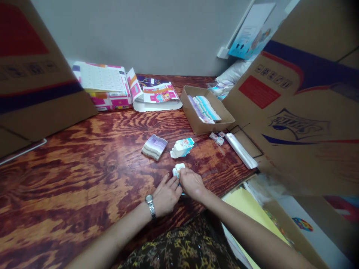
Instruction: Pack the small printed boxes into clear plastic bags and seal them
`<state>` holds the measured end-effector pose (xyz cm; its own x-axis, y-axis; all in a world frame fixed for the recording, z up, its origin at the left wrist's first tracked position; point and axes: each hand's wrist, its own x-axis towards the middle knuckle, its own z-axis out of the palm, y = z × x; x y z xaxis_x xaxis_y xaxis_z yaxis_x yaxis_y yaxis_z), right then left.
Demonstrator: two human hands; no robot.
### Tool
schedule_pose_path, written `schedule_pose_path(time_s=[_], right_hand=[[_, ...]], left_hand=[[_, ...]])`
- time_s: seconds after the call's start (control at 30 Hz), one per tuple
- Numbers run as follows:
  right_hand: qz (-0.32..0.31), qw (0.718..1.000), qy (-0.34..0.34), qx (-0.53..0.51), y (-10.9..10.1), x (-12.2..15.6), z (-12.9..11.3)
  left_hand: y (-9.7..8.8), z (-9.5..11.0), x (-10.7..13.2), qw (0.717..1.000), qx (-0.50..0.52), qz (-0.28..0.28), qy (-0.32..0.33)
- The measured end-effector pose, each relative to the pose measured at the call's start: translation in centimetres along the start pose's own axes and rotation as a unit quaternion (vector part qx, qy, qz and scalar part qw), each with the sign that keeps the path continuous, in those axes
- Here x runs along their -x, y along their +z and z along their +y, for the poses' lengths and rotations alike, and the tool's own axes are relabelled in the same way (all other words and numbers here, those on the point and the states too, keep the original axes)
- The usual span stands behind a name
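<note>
Along the far left of the varnished plywood table (70, 175), a large printed cardboard sheet (30, 74) leans in from the side, and past it lie a pile of pink printed card (102, 86) and a curling bundle of printed sheets (157, 95). Toward the middle, a purple-striped stack of card (154, 147) sits just beside a half-folded white and blue carton (181, 148). Nearer still, the left hand (166, 195), with a metal wristwatch (150, 205) on its wrist, and the right hand (191, 183) are together, clamped on a small white and blue carton (178, 170) that they partly hide. Further right stand a cardboard tray (209, 129) holding flat cartons (204, 109), then a few small folded pieces (217, 138) and a white plastic sleeve (240, 150) on the wood. A second printed cardboard sheet (297, 104) leans over the right end, partly blocking a white bag (234, 71) behind it. Yellow paper (252, 209) lies below the table's near right edge, and a grey wall (140, 33) closes the far side.
</note>
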<state>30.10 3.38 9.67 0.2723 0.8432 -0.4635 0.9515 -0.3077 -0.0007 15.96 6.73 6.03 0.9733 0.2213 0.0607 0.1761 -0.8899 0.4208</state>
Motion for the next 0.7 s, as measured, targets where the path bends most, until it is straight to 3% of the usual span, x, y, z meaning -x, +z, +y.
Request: schedule_pose_path(time_s=[0.1,0.2,0.3,0.37,0.7], right_hand=[[0.041,0.997,-0.027,-0.06,0.2,-0.3,1.2],[0.073,0.975,-0.101,-0.186,0.7,-0.6,2.9],[0.065,0.94,-0.136,-0.307,1.1,-0.6,4.1],[0.058,0.93,-0.142,-0.334,1.2,-0.6,4.4],[0.071,0.994,0.004,-0.086,0.4,-0.3,1.9]], left_hand=[[0.0,-0.2,-0.1,1.0,0.002,0.01,0.0],[0.0,-0.3,-0.2,1.0,0.005,0.01,-0.005],[-0.2,-0.4,-0.3,1.0,0.01,0.013,-0.009],[-0.3,-0.3,-0.5,1.0,0.013,0.012,-0.01],[0.5,0.6,-0.8,1.0,-0.015,0.006,-0.01]])
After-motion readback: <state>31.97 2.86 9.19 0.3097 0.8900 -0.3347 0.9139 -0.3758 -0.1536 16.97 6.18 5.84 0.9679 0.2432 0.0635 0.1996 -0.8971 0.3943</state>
